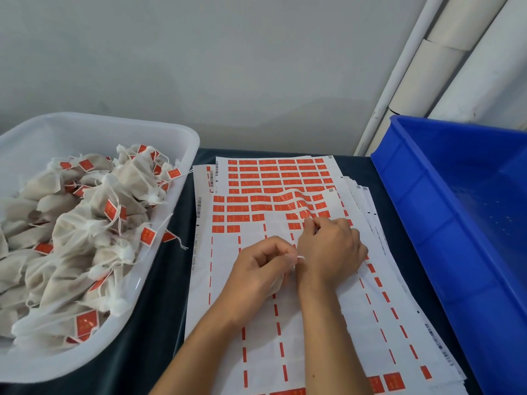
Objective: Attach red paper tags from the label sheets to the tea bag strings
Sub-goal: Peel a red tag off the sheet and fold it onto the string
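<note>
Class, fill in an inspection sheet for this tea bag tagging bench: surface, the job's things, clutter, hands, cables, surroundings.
Surface: dark cloth-covered table.
Job's things: stack of label sheets, top one largely stripped of red tags; white tub piled with tagged tea bags.
Clutter: nothing seen.
Hands: left hand pinches a white string end, with what looks like a tea bag under it; right hand pinches at a tag on the lifted part of the top sheet.
Cables: nothing seen.
Surroundings: blue crate on the right, contents not visible; grey wall; white pipes in the corner.
</note>
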Available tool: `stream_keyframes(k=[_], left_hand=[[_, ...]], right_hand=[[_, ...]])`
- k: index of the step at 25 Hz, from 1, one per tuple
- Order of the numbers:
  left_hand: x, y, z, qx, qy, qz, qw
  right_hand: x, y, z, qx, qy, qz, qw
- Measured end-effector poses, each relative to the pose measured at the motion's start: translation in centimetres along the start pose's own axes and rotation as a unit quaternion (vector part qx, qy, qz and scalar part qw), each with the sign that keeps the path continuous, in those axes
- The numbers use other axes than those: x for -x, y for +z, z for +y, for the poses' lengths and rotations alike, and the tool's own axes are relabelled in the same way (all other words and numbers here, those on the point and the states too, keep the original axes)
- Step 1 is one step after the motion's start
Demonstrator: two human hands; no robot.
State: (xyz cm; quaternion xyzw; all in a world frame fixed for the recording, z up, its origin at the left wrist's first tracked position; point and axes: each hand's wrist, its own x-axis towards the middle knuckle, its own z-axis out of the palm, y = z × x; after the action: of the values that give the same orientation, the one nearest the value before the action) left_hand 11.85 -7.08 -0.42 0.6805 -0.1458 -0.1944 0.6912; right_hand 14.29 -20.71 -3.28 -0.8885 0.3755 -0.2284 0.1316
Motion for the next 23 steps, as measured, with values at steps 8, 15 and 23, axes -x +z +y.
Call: stream_keyframes(k=[8,15,23], left_hand=[[0.0,-0.1,-0.1,-0.003,0.005,-0.002,1.0],[0.0,-0.1,0.0,-0.005,0.011,-0.002,1.0],[-0.1,-0.1,0.2,0.0,0.011,-0.005,1.0]], right_hand=[[0.3,-0.3,-0.1,-0.029,-0.02,0.02,0.999],[0.2,-0.3,-0.1,-0.036,-0.031,0.034,0.998],[-0.7,-0.6,1.0,-0.044,-0.097,0.034,0.994]])
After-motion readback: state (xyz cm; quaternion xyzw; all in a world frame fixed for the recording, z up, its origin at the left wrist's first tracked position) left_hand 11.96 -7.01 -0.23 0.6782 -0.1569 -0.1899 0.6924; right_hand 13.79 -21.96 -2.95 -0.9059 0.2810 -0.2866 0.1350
